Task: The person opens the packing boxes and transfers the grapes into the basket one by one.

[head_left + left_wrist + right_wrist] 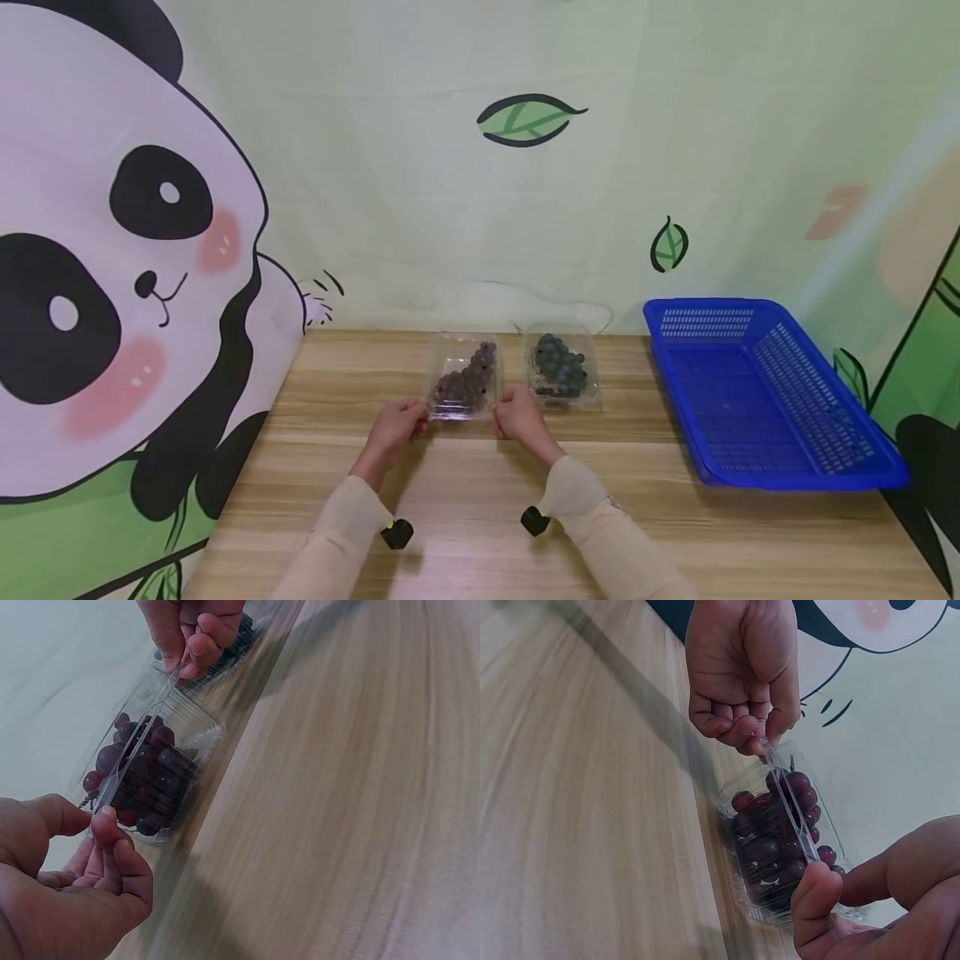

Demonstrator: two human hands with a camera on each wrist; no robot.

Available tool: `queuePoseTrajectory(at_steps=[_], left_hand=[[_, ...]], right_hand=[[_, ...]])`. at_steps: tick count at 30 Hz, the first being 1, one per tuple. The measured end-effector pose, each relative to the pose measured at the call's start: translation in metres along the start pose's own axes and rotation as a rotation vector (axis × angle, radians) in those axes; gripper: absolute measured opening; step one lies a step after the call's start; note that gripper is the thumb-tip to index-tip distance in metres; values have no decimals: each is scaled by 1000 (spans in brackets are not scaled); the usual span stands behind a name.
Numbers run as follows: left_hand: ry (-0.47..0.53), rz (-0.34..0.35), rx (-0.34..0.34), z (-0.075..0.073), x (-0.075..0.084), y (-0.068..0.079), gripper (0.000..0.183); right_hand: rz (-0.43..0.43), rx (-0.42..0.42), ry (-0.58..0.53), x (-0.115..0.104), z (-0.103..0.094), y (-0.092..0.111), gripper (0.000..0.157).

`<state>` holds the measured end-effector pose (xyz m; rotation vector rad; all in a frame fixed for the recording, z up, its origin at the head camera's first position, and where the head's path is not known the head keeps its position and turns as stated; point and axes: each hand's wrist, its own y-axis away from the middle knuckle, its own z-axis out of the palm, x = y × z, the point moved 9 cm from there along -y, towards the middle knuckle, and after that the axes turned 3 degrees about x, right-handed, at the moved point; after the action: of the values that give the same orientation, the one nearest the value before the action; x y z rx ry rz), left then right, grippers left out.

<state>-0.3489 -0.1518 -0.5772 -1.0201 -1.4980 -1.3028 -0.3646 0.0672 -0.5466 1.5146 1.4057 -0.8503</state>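
Observation:
A clear plastic clamshell box (463, 377) with dark red grapes (468, 381) stands on the table, its lid down over the fruit. My left hand (395, 429) pinches the rim at the box's front left corner between thumb and curled forefinger, as the left wrist view shows closely. At the front right corner my right hand (520, 414) pinches the same rim; the right wrist view shows thumb and forefinger on the edge. Just right of it, a second clear box (592, 392) holds darker, blue-black grapes (558, 365).
A blue plastic basket (701, 450) with slotted walls stands at the right of the wooden table (465, 508). Behind the table hangs a pale green cloth backdrop (420, 167) with a printed panda and leaves. Both forearms reach in from the front edge.

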Motion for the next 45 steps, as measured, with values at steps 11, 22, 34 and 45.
queuePoseTrajectory(at_steps=[11,22,34,45], left_hand=[[-46,-23,-54,1,-5,16,19],[-22,-23,-97,6,-11,35,18],[-15,-47,-93,-1,-22,57,17],[-34,-90,-121,-3,-30,81,22]], right_hand=[[16,-79,-66,8,2,16,22],[-22,-154,-124,7,0,34,24],[31,-217,-118,17,3,56,12],[63,-265,-140,24,3,79,10]])
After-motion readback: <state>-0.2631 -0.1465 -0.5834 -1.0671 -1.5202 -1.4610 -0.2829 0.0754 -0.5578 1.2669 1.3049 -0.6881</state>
